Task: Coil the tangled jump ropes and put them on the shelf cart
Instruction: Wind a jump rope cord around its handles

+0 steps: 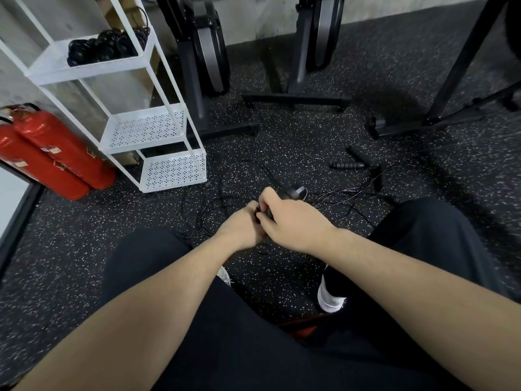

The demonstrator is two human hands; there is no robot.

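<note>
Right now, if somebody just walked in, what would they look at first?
Probably the two hands, left hand and right hand, meeting in the middle, holding something small and dark above tangled jump ropes on the speckled floor. Next, the bright red fire extinguishers at the left, beside the white shelf cart, whose top shelf holds coiled black ropes.

- Black rubber gym floor (pixel 310 142) flecked with pale specks runs across the room.
- A plain light grey wall (pixel 259 21) stands at the far side.
- Two dark grey exercise machines (pixel 208 52) stand against it on flat bar feet.
- Two red fire extinguishers (pixel 53 153) lean at the left.
</note>
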